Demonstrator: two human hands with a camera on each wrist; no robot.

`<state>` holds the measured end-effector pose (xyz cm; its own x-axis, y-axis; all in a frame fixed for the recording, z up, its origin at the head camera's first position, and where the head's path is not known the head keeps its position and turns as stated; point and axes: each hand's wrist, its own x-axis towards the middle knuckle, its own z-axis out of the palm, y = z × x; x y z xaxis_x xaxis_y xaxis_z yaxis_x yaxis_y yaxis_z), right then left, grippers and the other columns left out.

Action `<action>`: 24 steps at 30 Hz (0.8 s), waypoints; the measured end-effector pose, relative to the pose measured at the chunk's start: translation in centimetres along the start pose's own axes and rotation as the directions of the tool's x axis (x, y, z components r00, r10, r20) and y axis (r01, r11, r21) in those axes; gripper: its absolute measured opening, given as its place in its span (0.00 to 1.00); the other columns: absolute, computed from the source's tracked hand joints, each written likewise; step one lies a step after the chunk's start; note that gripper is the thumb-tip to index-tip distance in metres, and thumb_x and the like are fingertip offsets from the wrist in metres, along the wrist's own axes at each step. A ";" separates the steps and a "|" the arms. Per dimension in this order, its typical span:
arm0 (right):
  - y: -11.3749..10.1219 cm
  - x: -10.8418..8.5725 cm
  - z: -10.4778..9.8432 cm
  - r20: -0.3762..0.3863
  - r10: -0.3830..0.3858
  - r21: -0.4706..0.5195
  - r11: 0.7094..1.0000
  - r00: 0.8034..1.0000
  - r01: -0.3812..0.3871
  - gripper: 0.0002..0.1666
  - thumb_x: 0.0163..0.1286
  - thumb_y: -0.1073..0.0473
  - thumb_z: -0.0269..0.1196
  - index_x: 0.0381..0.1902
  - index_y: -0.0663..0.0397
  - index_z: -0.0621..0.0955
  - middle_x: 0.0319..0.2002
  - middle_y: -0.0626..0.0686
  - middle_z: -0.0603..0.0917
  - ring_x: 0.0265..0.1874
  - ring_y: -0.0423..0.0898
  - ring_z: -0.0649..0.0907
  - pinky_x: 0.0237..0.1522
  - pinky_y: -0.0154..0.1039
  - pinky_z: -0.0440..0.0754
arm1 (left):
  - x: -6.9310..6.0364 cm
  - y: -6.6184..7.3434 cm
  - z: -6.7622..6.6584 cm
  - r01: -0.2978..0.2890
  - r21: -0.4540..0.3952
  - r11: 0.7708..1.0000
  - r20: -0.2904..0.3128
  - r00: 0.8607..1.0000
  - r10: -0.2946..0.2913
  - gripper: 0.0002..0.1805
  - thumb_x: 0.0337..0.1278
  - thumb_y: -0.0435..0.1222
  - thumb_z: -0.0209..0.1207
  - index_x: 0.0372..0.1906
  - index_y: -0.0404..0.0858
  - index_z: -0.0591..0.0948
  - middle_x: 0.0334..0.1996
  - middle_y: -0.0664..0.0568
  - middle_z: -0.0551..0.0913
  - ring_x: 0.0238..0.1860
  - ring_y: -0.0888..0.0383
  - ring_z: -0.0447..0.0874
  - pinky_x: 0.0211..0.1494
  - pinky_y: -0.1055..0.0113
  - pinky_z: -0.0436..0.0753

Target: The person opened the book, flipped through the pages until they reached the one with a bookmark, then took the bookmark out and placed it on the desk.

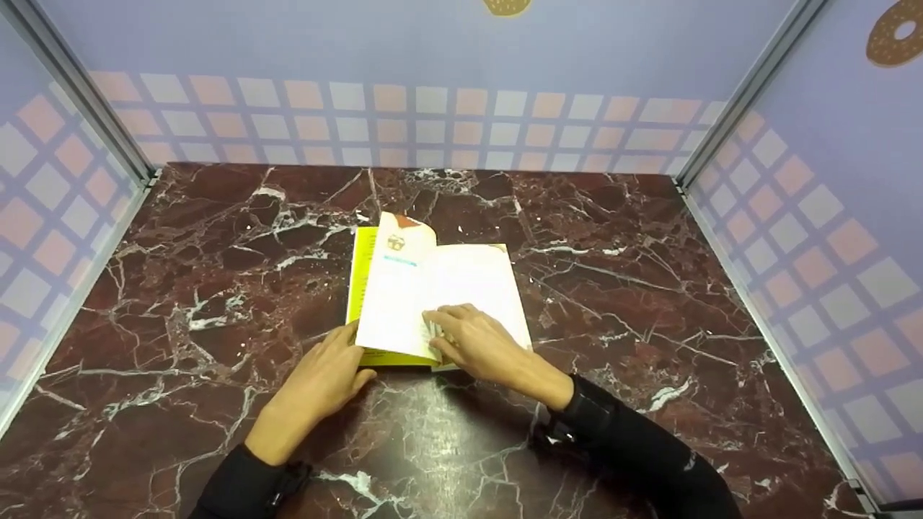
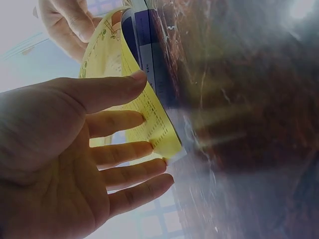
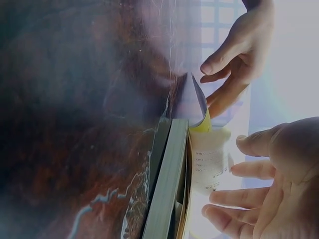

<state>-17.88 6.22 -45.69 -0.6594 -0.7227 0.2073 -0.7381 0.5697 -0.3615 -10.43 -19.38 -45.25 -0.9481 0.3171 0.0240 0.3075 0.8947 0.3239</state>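
1 book (image 1: 479, 277) lies spread on the table (image 1: 216, 288), its raised page (image 1: 395, 303) long front to back, loose near corner by the left hand (image 1: 317, 378), gutter (image 1: 431, 285) nearer the right hand (image 1: 492, 347), fingers relaxed, gripping nothing.

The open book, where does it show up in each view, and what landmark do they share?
Head: open book near the centre.
Left wrist: book upper centre, partly behind the left hand.
Right wrist: book lower centre, page edges showing.
Shared landmark: left hand, lower left in head, upper right in right wrist.
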 end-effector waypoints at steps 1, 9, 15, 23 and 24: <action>0.0 0.0 0.0 0.000 -0.001 -0.001 1.000 1.000 0.001 0.26 0.76 0.54 0.63 0.68 0.58 0.78 0.63 0.60 0.81 0.61 0.58 0.81 0.65 0.53 0.80 | -0.1 0.0 0.0 -0.001 0.001 1.000 -0.005 1.000 0.001 0.23 0.63 0.36 0.69 0.55 0.21 0.82 0.69 0.25 0.69 0.69 0.30 0.69 0.71 0.37 0.71; -0.1 -0.1 0.1 -0.002 -0.015 -0.006 1.000 1.000 0.015 0.26 0.76 0.54 0.63 0.67 0.58 0.78 0.63 0.61 0.81 0.61 0.58 0.81 0.65 0.53 0.80 | -0.7 -0.1 -0.5 0.002 -0.007 1.000 -0.022 1.000 -0.003 0.31 0.64 0.36 0.68 0.67 0.24 0.75 0.70 0.25 0.67 0.70 0.29 0.68 0.71 0.34 0.70; -0.3 0.0 0.2 0.003 -0.036 -0.036 0.999 0.999 0.036 0.26 0.75 0.54 0.63 0.67 0.57 0.78 0.62 0.61 0.81 0.59 0.58 0.81 0.63 0.52 0.81 | -1.1 -0.2 -1.0 0.024 -0.009 1.000 -0.039 0.999 -0.024 0.33 0.65 0.36 0.68 0.69 0.22 0.72 0.71 0.24 0.65 0.71 0.29 0.66 0.72 0.34 0.68; -0.6 0.1 0.3 0.015 -0.064 -0.052 0.997 0.998 0.064 0.24 0.74 0.53 0.65 0.65 0.54 0.80 0.58 0.60 0.82 0.55 0.58 0.82 0.61 0.51 0.82 | -1.5 -0.2 -1.8 0.010 -0.022 1.000 -0.103 0.995 -0.013 0.24 0.62 0.33 0.69 0.60 0.26 0.81 0.69 0.27 0.70 0.67 0.30 0.72 0.66 0.34 0.75; -0.6 0.2 0.3 0.018 -0.066 -0.052 0.996 0.998 0.067 0.24 0.74 0.53 0.65 0.65 0.54 0.80 0.58 0.60 0.82 0.55 0.57 0.82 0.61 0.51 0.82 | -1.5 -0.2 -1.9 0.008 -0.020 1.000 -0.108 0.994 -0.010 0.23 0.61 0.32 0.70 0.59 0.27 0.82 0.69 0.27 0.71 0.66 0.30 0.73 0.65 0.34 0.76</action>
<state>-17.47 5.64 -45.69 -0.6062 -0.7659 0.2143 -0.7871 0.5393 -0.2993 -9.18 -20.62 -43.51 -0.9544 0.2718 0.1231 0.2980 0.8908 0.3431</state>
